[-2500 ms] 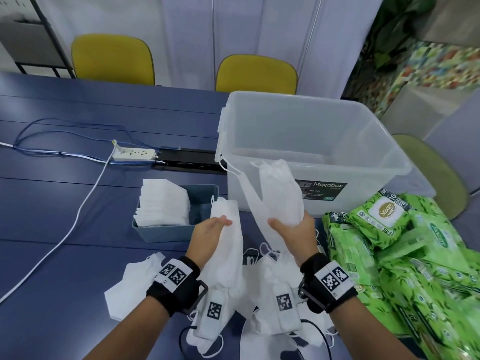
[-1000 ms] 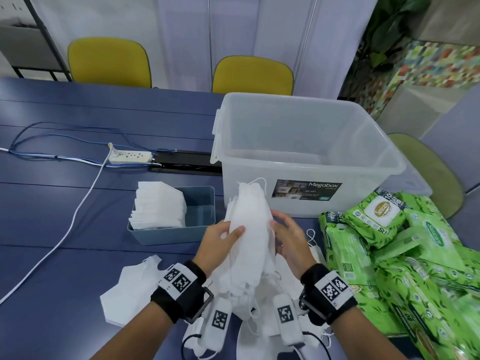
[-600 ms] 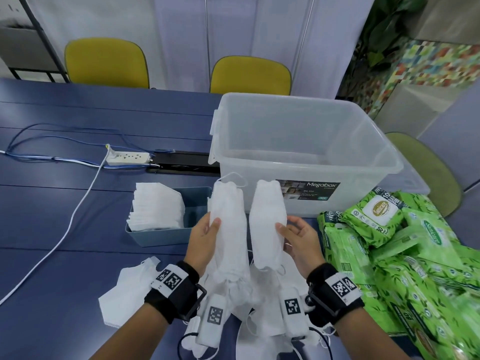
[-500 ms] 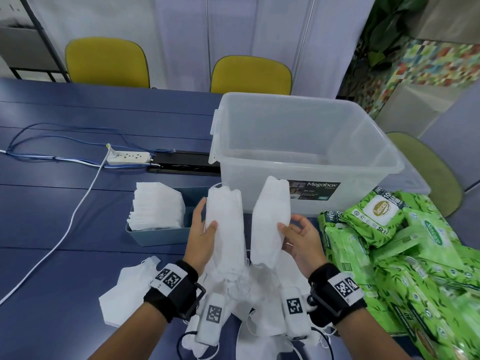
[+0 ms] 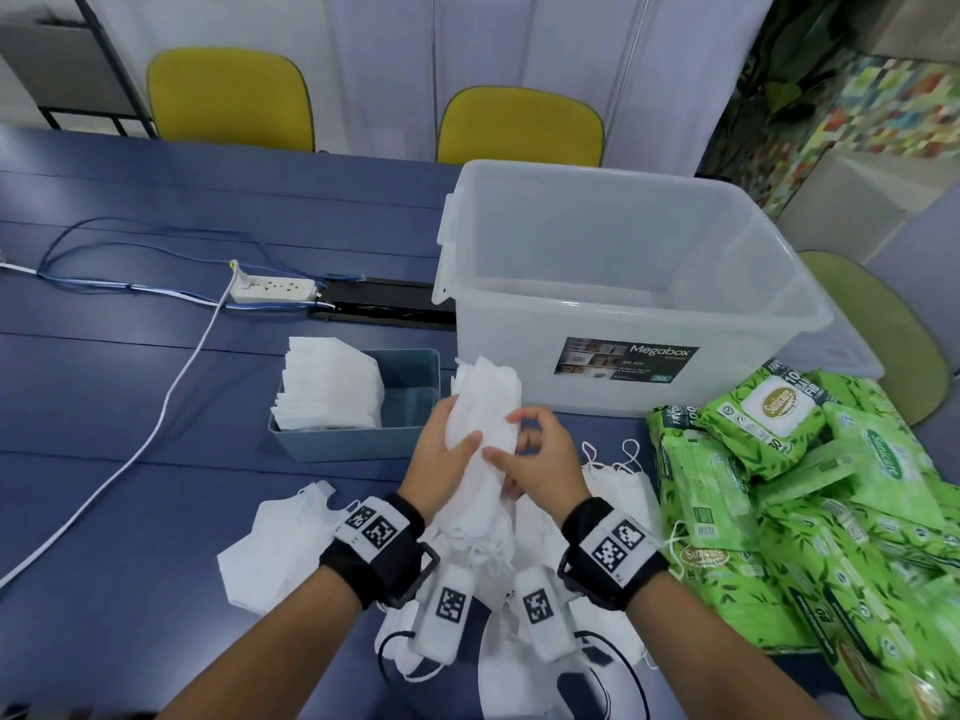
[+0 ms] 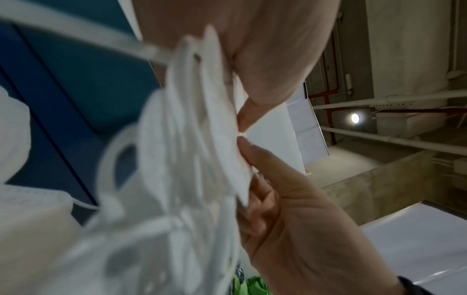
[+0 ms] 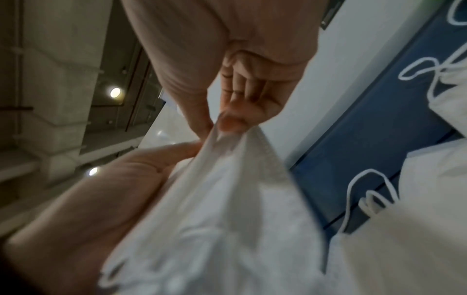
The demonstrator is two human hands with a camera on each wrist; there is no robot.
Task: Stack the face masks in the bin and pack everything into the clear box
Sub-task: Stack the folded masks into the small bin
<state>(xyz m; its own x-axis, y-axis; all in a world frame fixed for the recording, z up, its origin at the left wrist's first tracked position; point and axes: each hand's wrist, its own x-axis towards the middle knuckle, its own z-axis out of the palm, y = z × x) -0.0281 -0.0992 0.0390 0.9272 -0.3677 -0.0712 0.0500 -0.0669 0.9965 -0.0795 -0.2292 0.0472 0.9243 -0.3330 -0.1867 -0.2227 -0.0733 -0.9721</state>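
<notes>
Two hands meet on one bundle of face masks (image 5: 480, 433), held upright just in front of the bin (image 5: 410, 433); the left hand (image 5: 441, 462) wraps it, the right hand (image 5: 537, 467) pinches its edge. Squaring looks like the step in hand; next, I judge, the bundle must go into the bin's free right half beside the stacked masks (image 5: 330, 387), ear loops tucked; the clear box (image 5: 623, 283) holds nothing.

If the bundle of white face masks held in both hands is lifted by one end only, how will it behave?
The bundle of face masks would probably sag and fan apart: it already bends between left hand and right hand. It looks light. Its dangling ear loops may snag the loose masks.
</notes>
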